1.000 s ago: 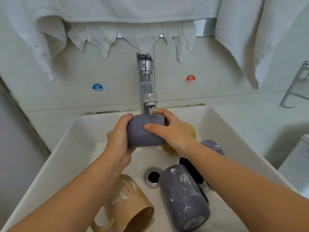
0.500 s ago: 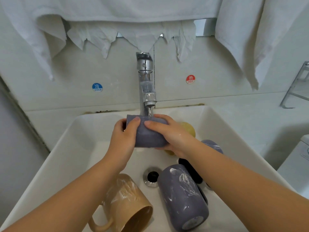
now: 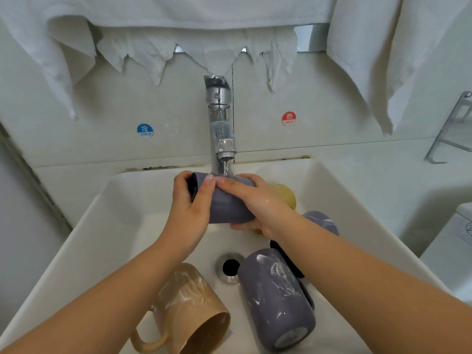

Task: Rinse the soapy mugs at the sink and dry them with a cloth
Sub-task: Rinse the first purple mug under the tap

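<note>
Held mug: I have a purple mug [image 3: 226,203] lying on its side under the faucet [image 3: 220,123], with the water stream landing on its upper wall and its dark mouth turned toward 9 o'clock.
Left grip: my left hand [image 3: 190,208] is curled round the mouth end of that mug, thumb over the top.
Right grip: my right hand [image 3: 251,200] wraps the base end, fingers lying across the wet wall and just meeting the left thumb.
Sink: the white sink [image 3: 107,226] holds everything; its drain [image 3: 230,267] sits at 6 o'clock from the held mug.
Soapy purple mug: a second purple mug [image 3: 278,297], streaked with suds, lies on its side just at 3 o'clock of the drain, base toward me.
Tan mug: a tan mug [image 3: 194,310] with foam on its wall lies at 7 o'clock of the drain, handle at its left.
Far mugs: a yellow mug [image 3: 284,195] shows behind my right hand; another purple mug [image 3: 323,222] peeks past my right forearm.
Cloths: white cloths [image 3: 367,62] hang along the wall at 12 o'clock.
</note>
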Motion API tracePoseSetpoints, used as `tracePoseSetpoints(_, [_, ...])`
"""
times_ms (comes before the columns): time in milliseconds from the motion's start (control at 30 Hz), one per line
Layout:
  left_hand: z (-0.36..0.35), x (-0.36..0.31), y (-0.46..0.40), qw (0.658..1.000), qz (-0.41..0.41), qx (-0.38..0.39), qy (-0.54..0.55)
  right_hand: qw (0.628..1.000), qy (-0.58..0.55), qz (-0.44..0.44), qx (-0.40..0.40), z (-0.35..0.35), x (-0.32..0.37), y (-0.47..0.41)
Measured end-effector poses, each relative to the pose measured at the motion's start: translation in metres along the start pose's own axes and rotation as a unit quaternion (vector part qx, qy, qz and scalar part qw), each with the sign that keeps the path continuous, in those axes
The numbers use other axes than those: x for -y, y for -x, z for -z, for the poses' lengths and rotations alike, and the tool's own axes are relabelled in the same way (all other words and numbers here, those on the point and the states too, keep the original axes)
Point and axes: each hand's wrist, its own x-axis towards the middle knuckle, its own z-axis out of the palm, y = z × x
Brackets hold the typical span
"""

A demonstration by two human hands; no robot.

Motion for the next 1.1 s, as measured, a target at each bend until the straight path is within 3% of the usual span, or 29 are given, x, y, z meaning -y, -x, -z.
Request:
tracePoseSetpoints(133, [-0.003, 0.002, 0.001, 1.0, -0.009, 0.011, -0.008, 0.998, -0.027, -0.001, -0.064, -0.005, 0.002, -0.001])
tracePoseSetpoints(333, [-0.001, 0.001, -0.002, 0.999, 0.027, 0.02, 0.002, 1.0, -0.013, 0.021, -0.014, -0.001, 0.004, 0.002])
tracePoseSetpoints(533, [0.0, 0.006, -0.003, 0.997, 0.03, 0.014, -0.075, 0.99, 0.024, 0.1, -0.094, -0.004, 0.002, -0.002])
tracePoseSetpoints(667, [0.0, 0.0, -0.003, 0.996, 0.078, 0.032, -0.029, 0.993, 0.05, 0.1, -0.034, -0.001, 0.005, 0.001])
tracePoseSetpoints(733, [0.002, 0.0, -0.003, 0.997, 0.062, 0.035, -0.042, 0.992, 0.064, 0.11, -0.021, -0.003, 0.003, 0.002])
tracePoseSetpoints(833, [0.003, 0.006, -0.004, 0.996, 0.036, 0.032, -0.081, 0.988, 0.068, 0.128, -0.054, -0.008, -0.001, 0.001])
tracePoseSetpoints(967, [0.004, 0.009, -0.003, 0.991, 0.064, 0.04, -0.113, 0.988, 0.042, 0.128, -0.078, -0.004, 0.0, -0.002])
tracePoseSetpoints(1100, [0.004, 0.008, -0.004, 0.992, 0.084, 0.045, -0.084, 0.995, 0.058, 0.082, 0.013, 0.004, 0.003, 0.0])
